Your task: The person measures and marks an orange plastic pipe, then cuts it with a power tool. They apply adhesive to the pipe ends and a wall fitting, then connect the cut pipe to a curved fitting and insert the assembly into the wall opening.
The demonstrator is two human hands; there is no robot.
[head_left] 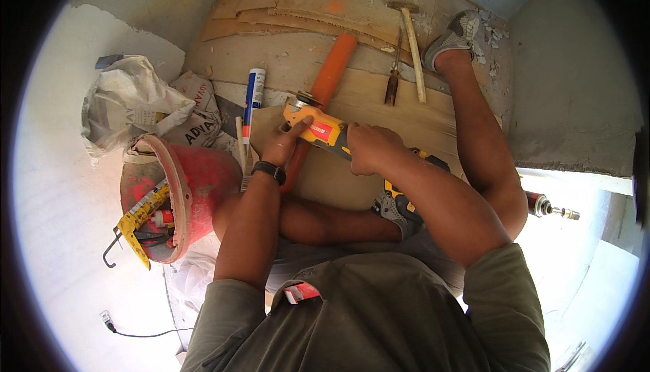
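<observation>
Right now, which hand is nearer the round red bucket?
Left hand: it's right of the bucket, while the right hand is farther right; both grip the yellow angle grinder.

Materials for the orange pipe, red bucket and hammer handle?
Orange pipe: probably plastic; smooth, uniformly coloured wall with a low sheen. Red bucket: likely plastic, given its thick, moulded-looking rim; dull, smeared with pale residue. Hammer handle: looks like bare wood, pale and matte, though grain isn't clear enough to confirm.

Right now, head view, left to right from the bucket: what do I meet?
Red bucket, blue-and-white cartridge, left hand, right hand, wooden-handled hammer, far gray shoe, red-and-black cylinder with a metal tip.
</observation>
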